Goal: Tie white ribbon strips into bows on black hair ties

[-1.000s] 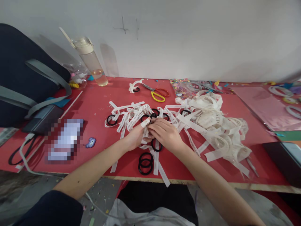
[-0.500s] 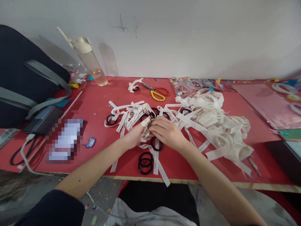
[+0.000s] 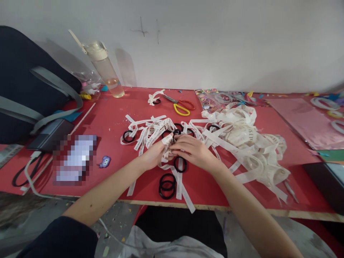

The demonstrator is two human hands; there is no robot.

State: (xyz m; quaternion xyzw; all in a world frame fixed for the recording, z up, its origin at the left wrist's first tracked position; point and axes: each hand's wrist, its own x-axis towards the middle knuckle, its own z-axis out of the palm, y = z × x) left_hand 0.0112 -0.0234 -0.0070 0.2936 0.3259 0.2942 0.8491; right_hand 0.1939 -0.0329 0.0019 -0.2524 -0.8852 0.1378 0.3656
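Observation:
My left hand (image 3: 154, 154) and my right hand (image 3: 194, 151) meet at the middle of the red table (image 3: 113, 122). Together they pinch a white printed ribbon strip (image 3: 167, 143) wound over my left fingertip, with a black hair tie (image 3: 180, 164) hanging just under them. Two more black hair ties (image 3: 167, 186) lie stacked near the front edge. Behind my hands lies a spread of ribbon pieces tied to black hair ties (image 3: 150, 129).
A big heap of white ribbon (image 3: 249, 143) fills the right side. Yellow-and-red scissors (image 3: 180, 106) and a water bottle (image 3: 106, 70) sit at the back. A dark bag (image 3: 29, 86) and cables are at left, pink sheets (image 3: 303, 122) at right.
My hands stay together at the same spot, fingers shifting slightly on the ribbon. The view has shifted a little.

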